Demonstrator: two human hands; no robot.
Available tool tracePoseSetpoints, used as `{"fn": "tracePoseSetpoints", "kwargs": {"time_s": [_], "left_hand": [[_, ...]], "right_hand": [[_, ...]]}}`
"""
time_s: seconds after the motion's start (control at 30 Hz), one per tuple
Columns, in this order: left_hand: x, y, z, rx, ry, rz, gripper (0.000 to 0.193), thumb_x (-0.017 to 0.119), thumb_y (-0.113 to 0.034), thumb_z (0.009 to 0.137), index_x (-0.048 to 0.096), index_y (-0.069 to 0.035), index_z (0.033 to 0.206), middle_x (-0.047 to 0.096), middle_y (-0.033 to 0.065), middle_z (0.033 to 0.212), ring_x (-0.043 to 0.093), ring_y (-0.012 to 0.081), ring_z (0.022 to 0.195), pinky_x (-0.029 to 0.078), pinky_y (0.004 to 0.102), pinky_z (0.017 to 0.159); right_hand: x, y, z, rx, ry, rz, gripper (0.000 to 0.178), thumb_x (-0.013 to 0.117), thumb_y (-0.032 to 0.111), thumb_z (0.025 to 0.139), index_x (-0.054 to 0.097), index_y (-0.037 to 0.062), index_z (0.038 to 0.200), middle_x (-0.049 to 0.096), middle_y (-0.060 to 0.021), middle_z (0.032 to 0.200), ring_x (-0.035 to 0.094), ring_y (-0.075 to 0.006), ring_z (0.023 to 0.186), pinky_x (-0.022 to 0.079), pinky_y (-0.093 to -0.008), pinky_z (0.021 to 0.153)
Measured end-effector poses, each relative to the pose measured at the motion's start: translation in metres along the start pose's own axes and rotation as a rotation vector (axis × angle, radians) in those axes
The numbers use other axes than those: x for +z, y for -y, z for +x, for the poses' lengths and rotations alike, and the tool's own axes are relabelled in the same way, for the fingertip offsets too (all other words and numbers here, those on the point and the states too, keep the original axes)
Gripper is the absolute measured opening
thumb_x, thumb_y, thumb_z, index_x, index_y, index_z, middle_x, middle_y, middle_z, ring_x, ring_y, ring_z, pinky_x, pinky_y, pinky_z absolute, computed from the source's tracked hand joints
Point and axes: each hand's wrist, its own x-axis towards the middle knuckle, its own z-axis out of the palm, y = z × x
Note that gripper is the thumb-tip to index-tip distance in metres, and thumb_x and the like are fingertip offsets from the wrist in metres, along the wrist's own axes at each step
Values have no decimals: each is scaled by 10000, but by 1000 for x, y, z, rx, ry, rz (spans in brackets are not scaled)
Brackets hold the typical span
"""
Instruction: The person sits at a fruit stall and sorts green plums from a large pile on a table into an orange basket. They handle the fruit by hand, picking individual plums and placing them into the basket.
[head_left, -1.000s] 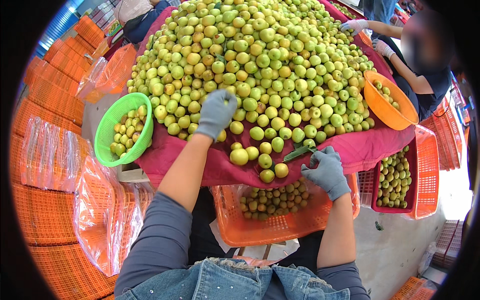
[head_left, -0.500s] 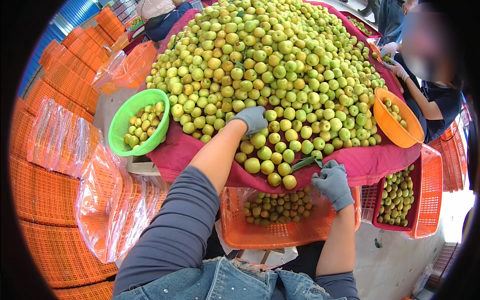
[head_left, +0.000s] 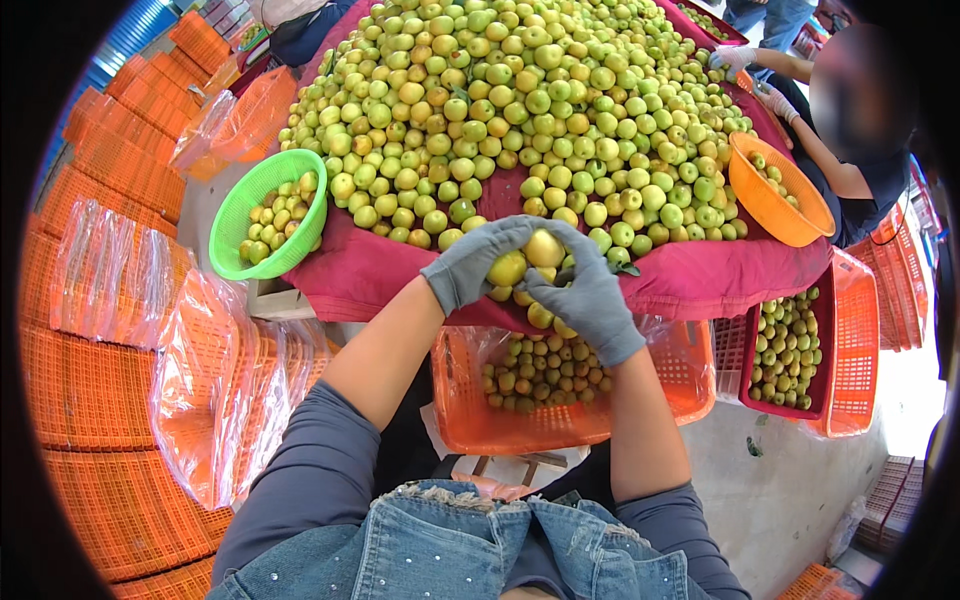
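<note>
Your gloved left hand (head_left: 478, 262) and right hand (head_left: 585, 295) meet at the near edge of the surface (head_left: 360, 275), fingers curled around yellow-green fruits (head_left: 528, 262) above the orange crate (head_left: 470, 400). Your gloves hide how many fruits each holds. The fruit pile (head_left: 520, 110) runs off the top.

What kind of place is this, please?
Probably a fruit sorting or packing station. A big heap of green-yellow fruit lies on a red cloth, orange crates are stacked at the side, and gloved hands gather fruit above a crate already partly filled.
</note>
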Motion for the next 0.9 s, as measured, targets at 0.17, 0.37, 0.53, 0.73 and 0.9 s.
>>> {"fn": "tracePoseSetpoints", "kwargs": {"time_s": [0.17, 0.37, 0.53, 0.73, 0.9], "left_hand": [[28, 3, -19, -143, -99, -140, 498, 419, -416, 1039, 508, -27, 1336, 639, 106, 1158, 665, 167, 958, 573, 283, 801], [25, 24, -39, -125, -183, -677, 628, 421, -547, 992, 528, 0, 1281, 637, 166, 1099, 639, 271, 923, 561, 370, 781], [31, 28, -50, -113, -244, -727, 587, 428, -520, 999, 560, -2, 1242, 657, 151, 1015, 632, 256, 896, 540, 360, 753], [23, 41, -46, -109, -95, -567, 607, 446, -524, 998, 522, 6, 1285, 670, 125, 932, 638, 215, 711, 535, 303, 635], [48, 54, -39, 75, -108, -233, 491, 449, -450, 1019, 482, -109, 1370, 640, 63, 1101, 653, 159, 891, 561, 289, 723]], "right_hand": [[-4, -1, -3, 305, 228, 642, 454, 710, 183, 879, 520, 14, 1254, 637, -88, 1073, 633, -141, 890, 543, -267, 754], [-26, -4, -6, 539, 264, 1013, 505, 437, 495, 1011, 551, 21, 1144, 627, -56, 828, 517, -72, 523, 430, -193, 460], [-24, -4, -2, 664, 279, 1130, 516, 380, 512, 1029, 608, 49, 1029, 605, -67, 693, 448, -70, 414, 358, -170, 379], [-24, -12, 0, 624, 309, 841, 461, 407, 452, 1034, 642, 57, 990, 620, -64, 743, 488, -71, 504, 410, -202, 474], [7, -29, -8, 150, 138, 282, 315, 535, 221, 995, 626, 6, 1206, 647, -112, 1183, 611, -189, 1055, 479, -297, 911]]}}
